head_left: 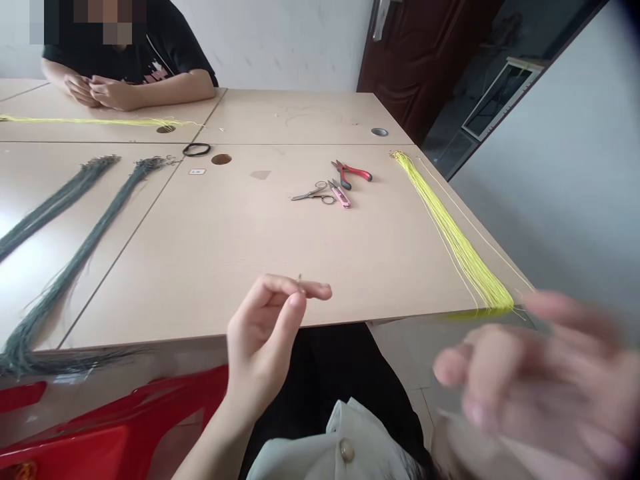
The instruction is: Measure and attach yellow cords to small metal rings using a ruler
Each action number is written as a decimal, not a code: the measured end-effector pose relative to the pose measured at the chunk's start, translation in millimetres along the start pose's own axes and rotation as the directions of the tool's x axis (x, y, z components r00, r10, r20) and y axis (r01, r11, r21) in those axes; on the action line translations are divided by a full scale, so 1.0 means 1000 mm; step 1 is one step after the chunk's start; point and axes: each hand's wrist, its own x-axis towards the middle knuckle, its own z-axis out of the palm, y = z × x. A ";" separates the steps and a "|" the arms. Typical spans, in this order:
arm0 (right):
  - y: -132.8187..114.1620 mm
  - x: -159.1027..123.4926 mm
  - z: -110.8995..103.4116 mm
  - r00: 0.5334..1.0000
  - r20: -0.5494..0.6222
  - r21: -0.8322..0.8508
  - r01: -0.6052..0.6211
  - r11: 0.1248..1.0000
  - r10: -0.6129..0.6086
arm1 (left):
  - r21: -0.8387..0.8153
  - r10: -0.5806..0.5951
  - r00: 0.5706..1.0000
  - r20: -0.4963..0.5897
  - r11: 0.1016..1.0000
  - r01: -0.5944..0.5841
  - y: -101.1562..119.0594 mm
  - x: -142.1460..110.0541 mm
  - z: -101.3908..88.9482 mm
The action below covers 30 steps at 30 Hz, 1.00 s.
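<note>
Head-camera view: a person's left hand (263,333) rises just off the near edge of a pale wood-laminate table (240,267), fingers curled and pinching a thin metal sliver (299,280), too small to identify, its lower end hidden by the fingertips. The right hand (530,380), at the frame's edge, is a motion blur with its fingers apparently spread; whether it grips anything cannot be made out, and its wrist is cut off. Just beyond that hand, a bundle of yellow cord (460,233) runs along the table's right side, its near end hanging at the edge. Ahead of the left hand lie scissors (315,195), a pink utility knife (341,197) and red-handled pliers (353,173). Two bundles of grey-green cord (65,280) stretch away on its left, one cut off by the frame. Across the table, a co-worker's clasped hands (95,92) rest behind a yellow strand (95,121). A red plastic chair (100,413) sits below left.
</note>
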 end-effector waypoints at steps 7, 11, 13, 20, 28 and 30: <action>0.049 0.044 0.020 0.991 0.045 0.095 0.125 0.988 -0.129 | 0.057 -0.218 0.973 0.069 0.975 0.215 -0.019 0.021 0.002; 0.076 0.049 0.020 0.982 0.101 0.119 0.149 0.982 -0.161 | 0.045 -0.283 0.958 0.041 0.959 0.281 -0.028 0.023 -0.001; 0.084 0.051 0.021 0.979 0.114 0.122 0.155 0.980 -0.169 | 0.022 -0.307 0.952 0.009 0.951 0.307 -0.032 0.023 -0.001; 0.100 0.056 0.031 0.975 0.077 0.064 0.206 0.976 -0.211 | -0.092 -0.408 0.913 0.009 0.909 0.407 -0.035 0.026 0.002; 0.094 0.058 0.030 0.996 0.041 0.153 0.078 0.985 -0.085 | -0.157 -0.394 0.901 0.182 0.893 0.422 -0.040 0.032 -0.002; 0.092 0.058 0.029 0.999 0.032 0.153 0.035 0.988 -0.041 | -0.172 -0.396 0.899 0.189 0.888 0.428 -0.040 0.032 -0.003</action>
